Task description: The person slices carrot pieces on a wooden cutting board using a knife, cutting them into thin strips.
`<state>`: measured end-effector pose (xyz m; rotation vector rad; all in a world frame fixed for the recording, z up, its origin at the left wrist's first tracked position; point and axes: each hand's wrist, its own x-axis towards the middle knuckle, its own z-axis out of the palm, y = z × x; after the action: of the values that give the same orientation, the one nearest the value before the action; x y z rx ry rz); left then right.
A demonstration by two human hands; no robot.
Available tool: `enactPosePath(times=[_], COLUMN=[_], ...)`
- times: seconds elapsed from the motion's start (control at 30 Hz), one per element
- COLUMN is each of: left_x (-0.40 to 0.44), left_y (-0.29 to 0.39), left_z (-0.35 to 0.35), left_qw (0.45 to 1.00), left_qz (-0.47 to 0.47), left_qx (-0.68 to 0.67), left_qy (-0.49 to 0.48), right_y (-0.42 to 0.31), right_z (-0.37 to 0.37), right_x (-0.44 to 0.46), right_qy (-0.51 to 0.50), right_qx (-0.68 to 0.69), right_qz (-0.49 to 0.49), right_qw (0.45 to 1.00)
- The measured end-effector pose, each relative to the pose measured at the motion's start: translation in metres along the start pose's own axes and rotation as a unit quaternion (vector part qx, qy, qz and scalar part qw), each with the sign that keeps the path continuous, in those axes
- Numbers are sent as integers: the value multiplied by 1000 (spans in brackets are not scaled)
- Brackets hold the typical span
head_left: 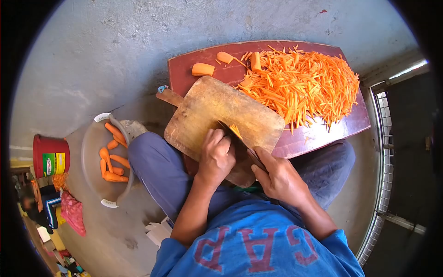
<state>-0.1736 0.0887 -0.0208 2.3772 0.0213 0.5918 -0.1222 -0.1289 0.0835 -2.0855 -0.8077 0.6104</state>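
My right hand grips a dark-bladed knife, its blade angled over the wooden cutting board. Curled close to the blade on the board, my left hand has its fingers bent down; whatever is beneath them is hidden. A few thin carrot strips lie at the blade's far side. The board rests tilted between my legs and a dark red table, its handle pointing up and left. On the table a large heap of carrot strips spreads to the right.
Carrot chunks lie on the red table above the board. To my left stands a basin with several peeled carrots, near a red bucket and a pink bag. Another person is at far left. A metal-framed door is at right.
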Motion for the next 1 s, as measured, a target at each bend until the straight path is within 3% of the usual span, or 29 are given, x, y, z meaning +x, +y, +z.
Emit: enactPosePath(times=[0.23,0.4,0.47,0.57,0.63,0.8,0.9,1.0], left_x=[4,8,8,7,15,65,119,180], left_y=[9,6,6,2,2,0,-26,-51], left_z=[-6,-15,-18,-20,-20,-21,-11,-7], left_qw=[987,982,980,979,981,993,999,988], left_qz=[-88,-47,-77,-113,-121,-68,-21,1], left_qx=[-116,-94,-102,-125,-133,-91,-44,142], left_qy=[72,155,150,116,78,19,14,-63], right_y=[-8,3,13,48,55,70,70,104], right_z=[-13,-7,-10,-27,-53,-88,-90,-74], right_x=[-14,-16,-13,-3,4,-1,-7,-2], right_qy=[54,16,0,64,97,239,254,283], right_qx=[53,76,72,87,52,74,219,280], right_qz=[24,8,22,12,63,36,77,12], right_qw=[997,997,997,994,992,967,939,917])
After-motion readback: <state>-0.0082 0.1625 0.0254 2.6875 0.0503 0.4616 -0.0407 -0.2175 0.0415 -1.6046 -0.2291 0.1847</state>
